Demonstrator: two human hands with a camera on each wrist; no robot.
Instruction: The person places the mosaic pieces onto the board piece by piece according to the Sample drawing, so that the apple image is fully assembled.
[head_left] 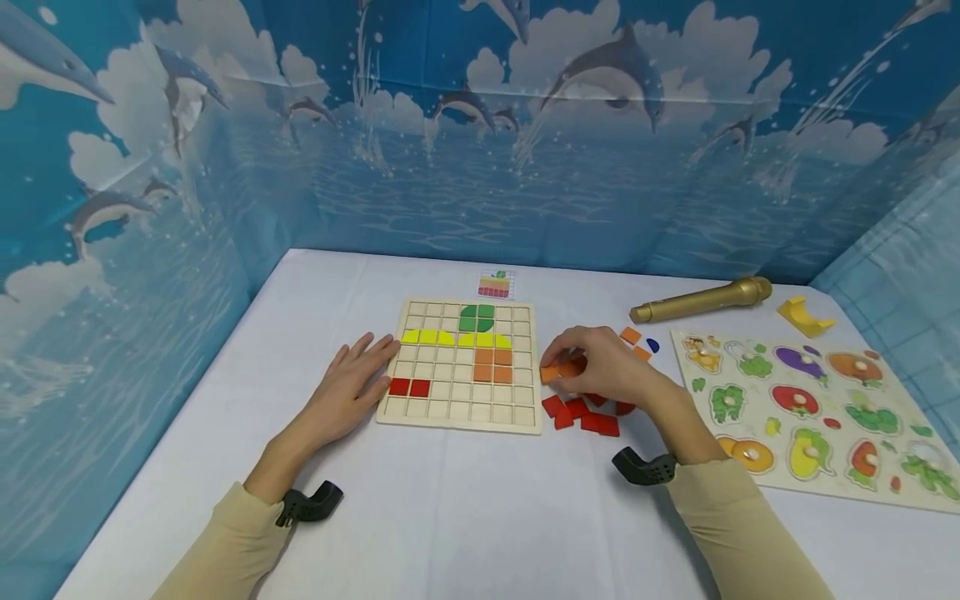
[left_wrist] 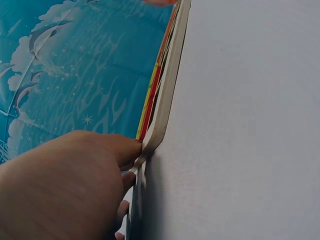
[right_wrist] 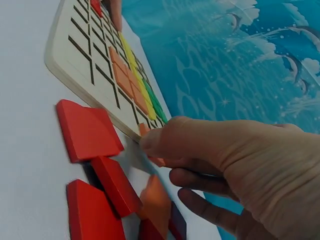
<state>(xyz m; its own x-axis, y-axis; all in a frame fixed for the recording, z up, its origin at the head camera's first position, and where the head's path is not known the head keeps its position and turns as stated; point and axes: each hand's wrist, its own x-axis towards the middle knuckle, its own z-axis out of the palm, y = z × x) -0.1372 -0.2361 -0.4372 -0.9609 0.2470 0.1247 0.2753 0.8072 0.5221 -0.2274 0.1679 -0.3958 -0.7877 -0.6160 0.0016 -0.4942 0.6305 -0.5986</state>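
A wooden grid board (head_left: 459,424) lies on the table, holding green, yellow, orange and red tiles. My left hand (head_left: 351,392) rests at the board's left edge, fingers extended and thumb touching the edge. At the board's right side my right hand (head_left: 600,367) pinches an orange square tile (head_left: 551,372) between thumb and fingers. The right wrist view has the thumb over most of that orange tile (right_wrist: 142,128), close to the board's edge. Loose red tiles (head_left: 600,423) lie below the right hand, and the hand hides part of the pile.
Behind the board lies a small picture card (head_left: 495,284). Farther right are a gold microphone (head_left: 701,301), a yellow curved piece (head_left: 805,317) and a vegetable puzzle board (head_left: 765,367). A few orange tiles (head_left: 631,335) and a blue piece (head_left: 652,345) lie beyond my right hand.
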